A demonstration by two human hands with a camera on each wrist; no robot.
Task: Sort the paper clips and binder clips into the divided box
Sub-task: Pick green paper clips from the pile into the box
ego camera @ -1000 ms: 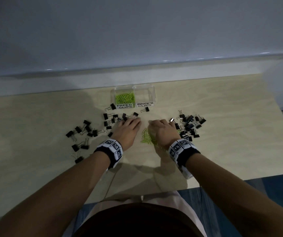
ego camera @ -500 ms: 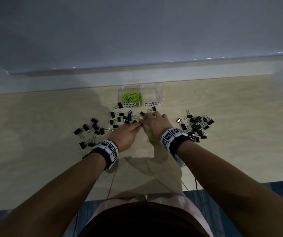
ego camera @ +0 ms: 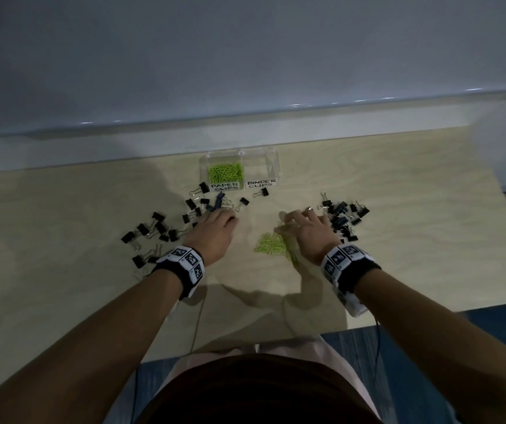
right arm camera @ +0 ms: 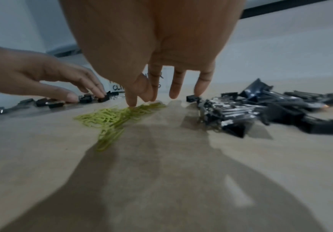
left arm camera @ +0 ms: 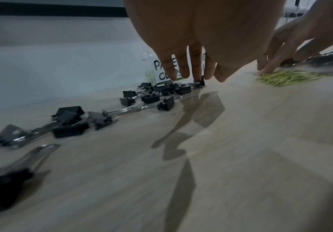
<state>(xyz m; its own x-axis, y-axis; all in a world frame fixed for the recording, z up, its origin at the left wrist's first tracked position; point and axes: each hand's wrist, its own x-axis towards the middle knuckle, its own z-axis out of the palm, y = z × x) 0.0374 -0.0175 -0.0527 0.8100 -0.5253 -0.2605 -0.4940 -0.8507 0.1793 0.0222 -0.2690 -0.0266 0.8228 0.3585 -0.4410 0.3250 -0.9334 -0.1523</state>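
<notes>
head view: green paper clips (ego camera: pixel 225 172) inside divided box (ego camera: pixel 273 162), left compartment

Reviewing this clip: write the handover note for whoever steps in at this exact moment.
Left hand: open, fingertips down among the left binder clips, nothing lifted.
Right hand: open, fingertips on the loose paper clips, with more binder clips just to its right.
Divided box: paper clip compartment partly filled; binder clip compartment looks empty.
Left to do: the remaining green pile, then every binder clip.
</notes>
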